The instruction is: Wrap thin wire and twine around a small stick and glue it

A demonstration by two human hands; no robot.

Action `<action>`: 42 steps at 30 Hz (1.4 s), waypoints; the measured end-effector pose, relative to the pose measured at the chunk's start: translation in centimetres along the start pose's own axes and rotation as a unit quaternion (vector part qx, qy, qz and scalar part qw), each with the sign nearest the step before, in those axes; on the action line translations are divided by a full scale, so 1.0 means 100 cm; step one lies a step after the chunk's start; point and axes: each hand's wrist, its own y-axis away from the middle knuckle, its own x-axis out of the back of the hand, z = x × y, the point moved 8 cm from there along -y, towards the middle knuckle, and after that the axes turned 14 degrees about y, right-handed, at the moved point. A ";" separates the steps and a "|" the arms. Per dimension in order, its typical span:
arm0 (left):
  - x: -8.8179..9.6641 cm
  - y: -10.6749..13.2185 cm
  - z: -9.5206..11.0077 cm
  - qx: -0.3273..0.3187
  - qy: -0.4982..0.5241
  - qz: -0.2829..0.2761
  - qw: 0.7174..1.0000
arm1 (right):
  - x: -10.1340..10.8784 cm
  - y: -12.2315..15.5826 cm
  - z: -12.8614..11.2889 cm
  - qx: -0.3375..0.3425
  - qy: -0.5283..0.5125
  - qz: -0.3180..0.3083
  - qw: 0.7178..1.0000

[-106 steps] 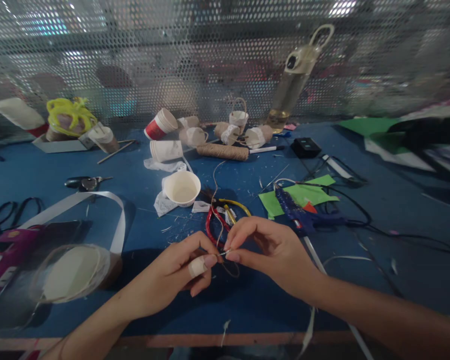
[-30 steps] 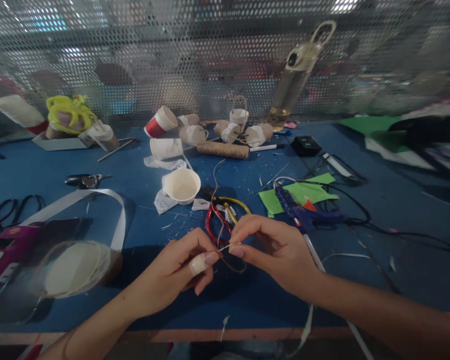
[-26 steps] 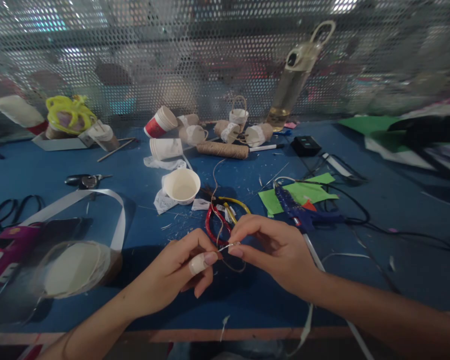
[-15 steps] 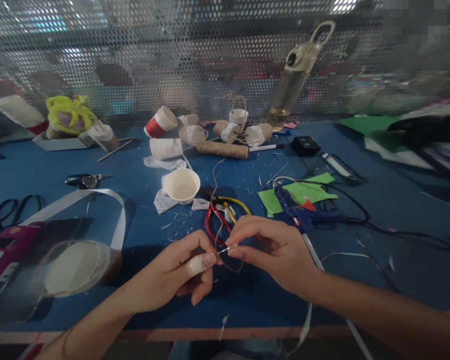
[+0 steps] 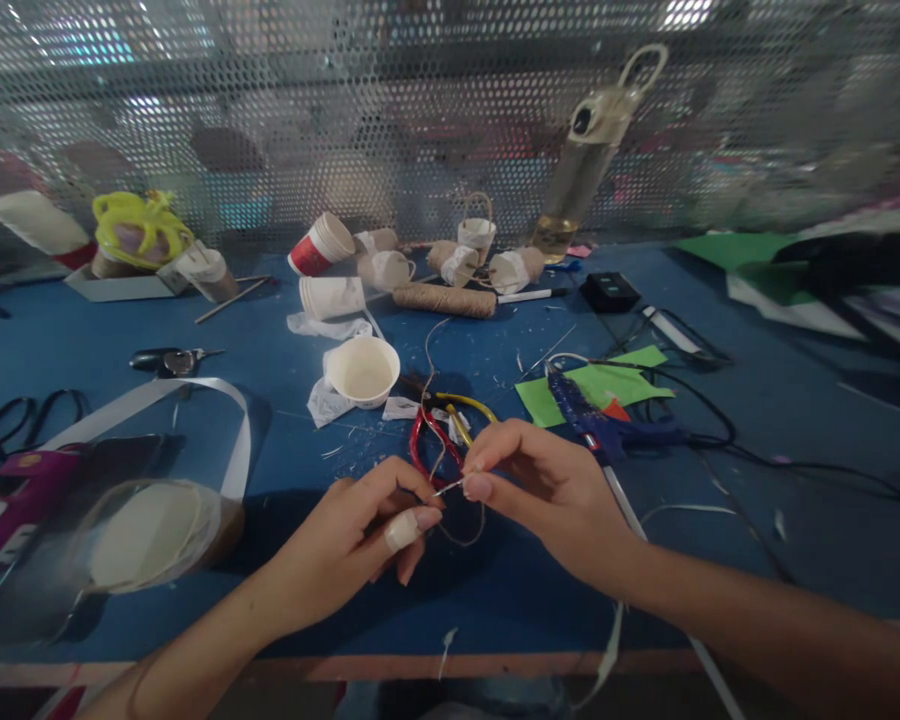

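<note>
Just above the near part of the blue table [image 5: 82,345], my left hand [image 5: 364,535] and my right hand [image 5: 547,485] meet fingertip to fingertip. My right thumb and forefinger pinch a thin metal needle [image 5: 448,487]. My left hand, with a plaster on its thumb, pinches the end of a thin twine strand [image 5: 465,530] at the needle's tip. The twine loops down below my fingers and runs back toward a twine spool [image 5: 446,300]. Red and yellow scissors [image 5: 442,440] lie right behind my hands.
A white paper cup [image 5: 361,371] sits behind my left hand. A blue glue gun [image 5: 592,420] lies on green paper [image 5: 622,385] to the right, with black cables. Several cups and small baskets crowd the back by a water bottle [image 5: 585,160]. A purple glue gun [image 5: 15,495] lies left.
My right hand has lifted slightly and tilted the needle. My left fingers have shifted a little lower at its tip. Nothing on the table has moved.
</note>
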 end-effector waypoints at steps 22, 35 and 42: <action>-0.004 0.001 -0.010 0.042 0.127 -0.034 0.990 | 0.003 -0.006 -0.008 -0.016 0.059 0.007 0.998; -0.006 0.002 -0.010 0.044 0.116 -0.044 0.991 | 0.002 -0.005 -0.003 -0.030 0.047 0.004 0.998; -0.012 0.001 -0.008 0.053 0.173 -0.068 0.981 | 0.000 -0.006 -0.001 -0.034 0.035 -0.010 0.999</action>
